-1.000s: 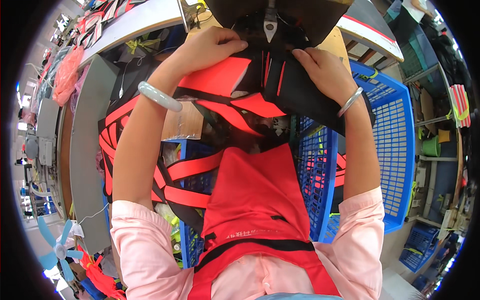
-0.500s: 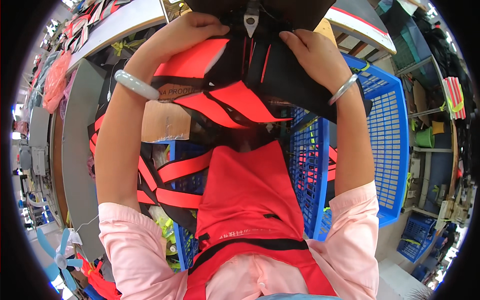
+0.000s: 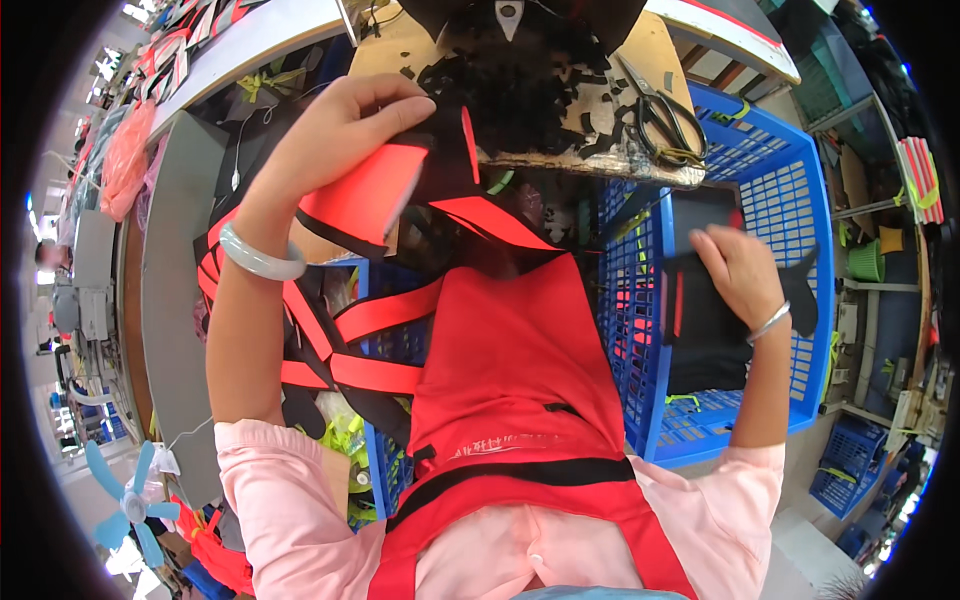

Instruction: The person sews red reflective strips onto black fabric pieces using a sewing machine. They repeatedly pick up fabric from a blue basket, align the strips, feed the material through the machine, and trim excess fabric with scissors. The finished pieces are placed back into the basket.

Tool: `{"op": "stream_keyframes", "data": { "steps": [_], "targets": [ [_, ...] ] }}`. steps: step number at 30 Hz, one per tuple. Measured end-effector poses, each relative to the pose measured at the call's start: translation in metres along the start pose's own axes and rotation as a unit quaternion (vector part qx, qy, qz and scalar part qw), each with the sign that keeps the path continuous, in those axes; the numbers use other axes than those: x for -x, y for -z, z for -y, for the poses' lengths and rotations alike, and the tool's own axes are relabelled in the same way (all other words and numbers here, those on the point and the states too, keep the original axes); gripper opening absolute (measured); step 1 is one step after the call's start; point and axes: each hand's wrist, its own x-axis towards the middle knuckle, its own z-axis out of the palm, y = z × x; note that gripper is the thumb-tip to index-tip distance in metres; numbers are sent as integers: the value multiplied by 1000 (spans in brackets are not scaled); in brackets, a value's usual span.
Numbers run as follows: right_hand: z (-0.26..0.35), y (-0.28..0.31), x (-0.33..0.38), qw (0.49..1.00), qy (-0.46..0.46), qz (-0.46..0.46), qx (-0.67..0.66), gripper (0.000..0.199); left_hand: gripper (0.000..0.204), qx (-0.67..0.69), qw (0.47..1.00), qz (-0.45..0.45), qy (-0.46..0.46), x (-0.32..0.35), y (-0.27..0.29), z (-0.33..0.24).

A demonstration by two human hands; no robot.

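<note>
My left hand (image 3: 335, 135) grips a red-and-black fabric piece (image 3: 365, 195) at the near edge of the wooden worktable (image 3: 640, 160). A pale bangle sits on that wrist. My right hand (image 3: 735, 270), with a thin silver bracelet, rests on a stack of black fabric pieces (image 3: 700, 320) inside the blue plastic crate (image 3: 790, 200) at my right. Its fingers press on the top black piece. A red apron (image 3: 510, 390) covers my lap.
Black scissors (image 3: 660, 115) lie on the worktable among black fabric scraps (image 3: 540, 80). Red-and-black straps (image 3: 340, 350) hang over another blue crate (image 3: 385, 470) at my left. A small blue fan (image 3: 125, 500) stands low left. Shelves and smaller blue crates (image 3: 845, 480) stand at right.
Both hands held the red-and-black piece at the table. Now my right hand has left it and dropped right into the blue crate onto the black stack; my left hand still holds the piece.
</note>
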Motion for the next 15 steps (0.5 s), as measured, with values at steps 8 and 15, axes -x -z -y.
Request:
{"op": "stream_keyframes", "data": {
  "steps": [8,15],
  "targets": [
    [-171,-131,137,982,-166,60,73,33,31,-34,998,-58,-15,21,-27,-24],
    [-29,-40,-48,925,64,-371,-56,22,24,-60,993,-86,-56,18,-48,-34]
  ]
}}
